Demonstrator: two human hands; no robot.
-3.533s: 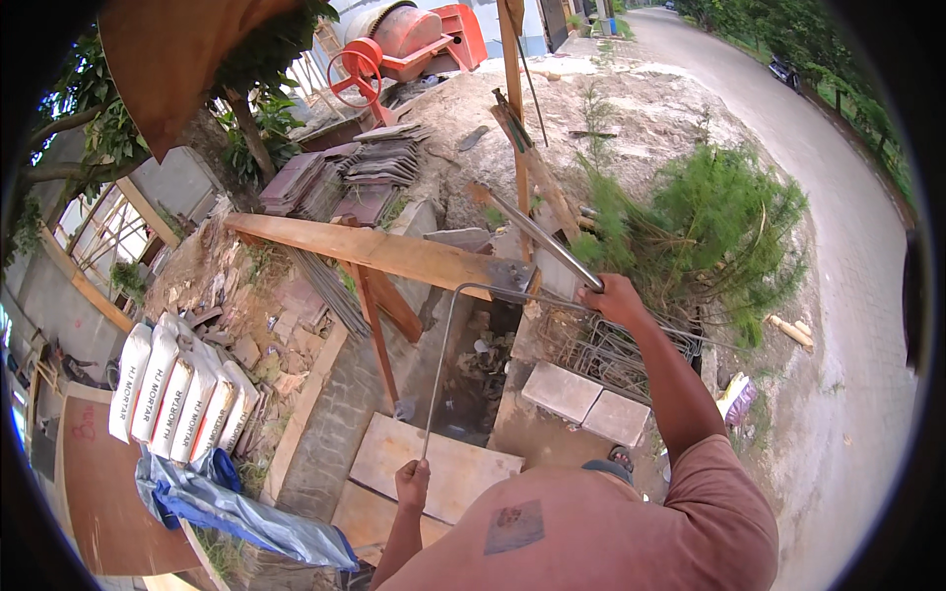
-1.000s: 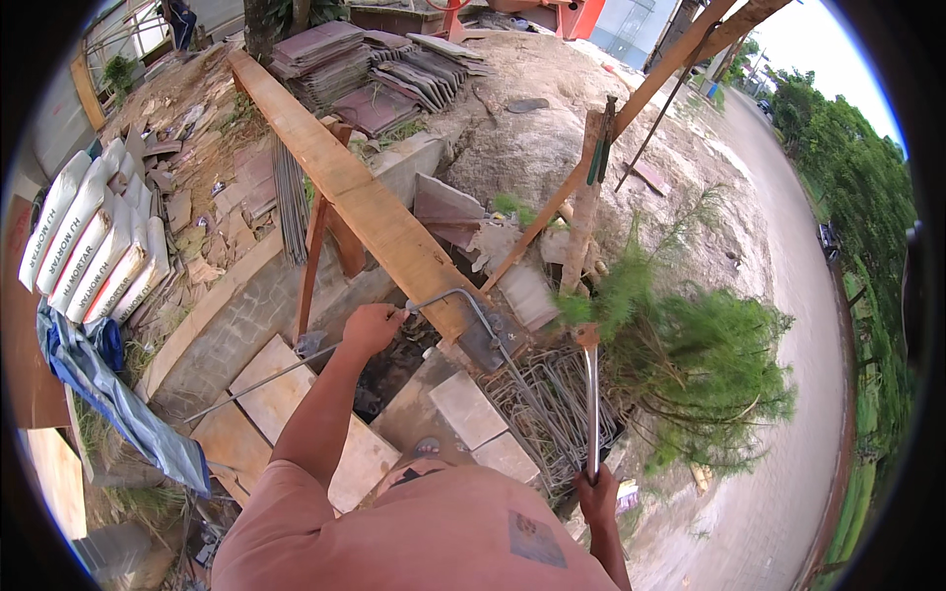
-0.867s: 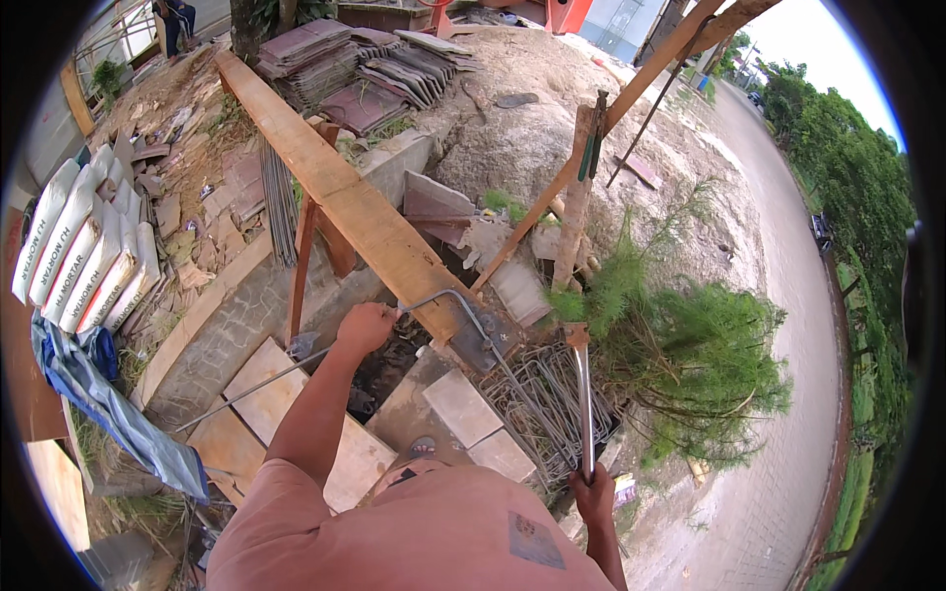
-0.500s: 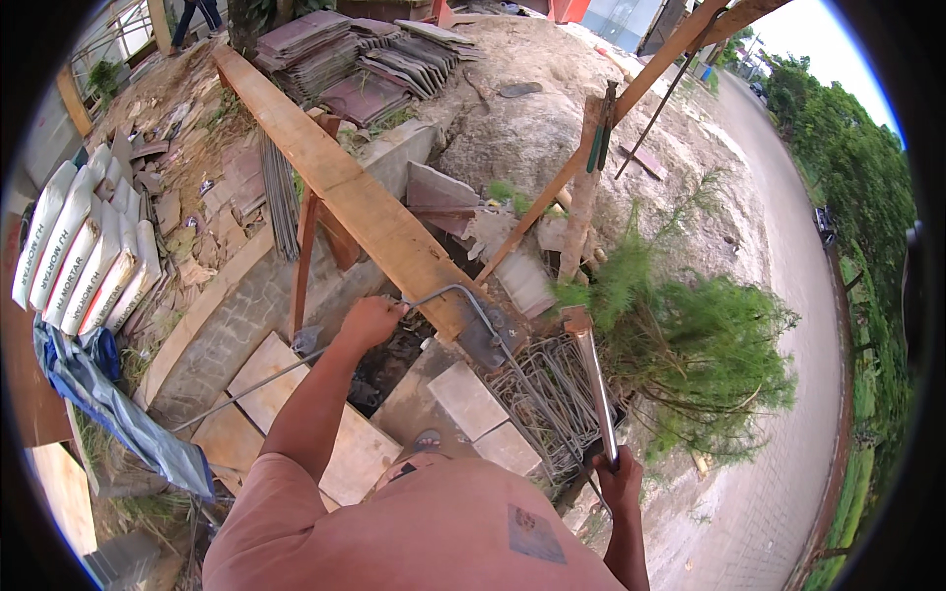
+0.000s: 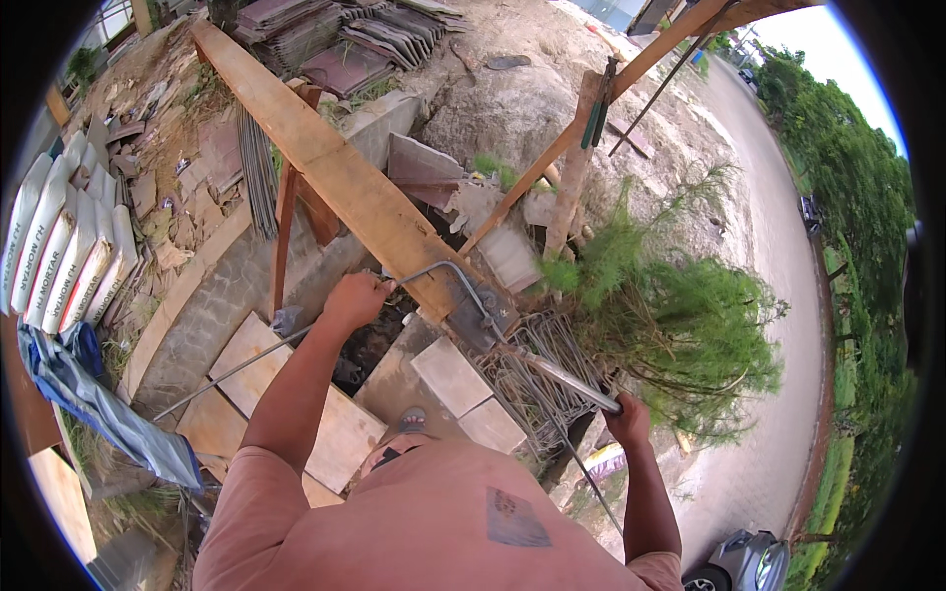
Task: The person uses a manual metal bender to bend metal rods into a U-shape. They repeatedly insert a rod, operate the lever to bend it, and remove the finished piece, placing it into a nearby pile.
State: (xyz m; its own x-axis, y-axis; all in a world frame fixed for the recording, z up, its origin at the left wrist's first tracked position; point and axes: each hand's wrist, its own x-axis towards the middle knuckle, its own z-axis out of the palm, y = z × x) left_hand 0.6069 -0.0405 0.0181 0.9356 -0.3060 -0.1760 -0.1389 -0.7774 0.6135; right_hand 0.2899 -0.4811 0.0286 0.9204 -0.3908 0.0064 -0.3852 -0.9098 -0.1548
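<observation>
I see the left hand (image 5: 355, 299) clenched around a bent metal rod (image 5: 440, 264), which runs from below and left of those fingers, behind the forearm, up to them. Just beyond the fingertips it curves across the end of a wooden beam (image 5: 335, 177), turns at a dark metal plate (image 5: 480, 313) to the right of that grip, then slopes down, passing left of the right hand (image 5: 628, 422).

The right fingers are wrapped about one end of a shiny metal bar (image 5: 572, 382); its other end, up and left of them, meets the rod beside the plate, though I can't make out how the two join there.

Bent wire frames (image 5: 544, 347) lie heaped just above and left of the right fingers, with a feathery green plant (image 5: 680, 340) above and right. Two pale blocks (image 5: 450, 377) sit between the hands, lower than the left fingers. Well left of the left grip lean white bags (image 5: 74, 236), with a blue-grey tarp (image 5: 108, 399) below them.
</observation>
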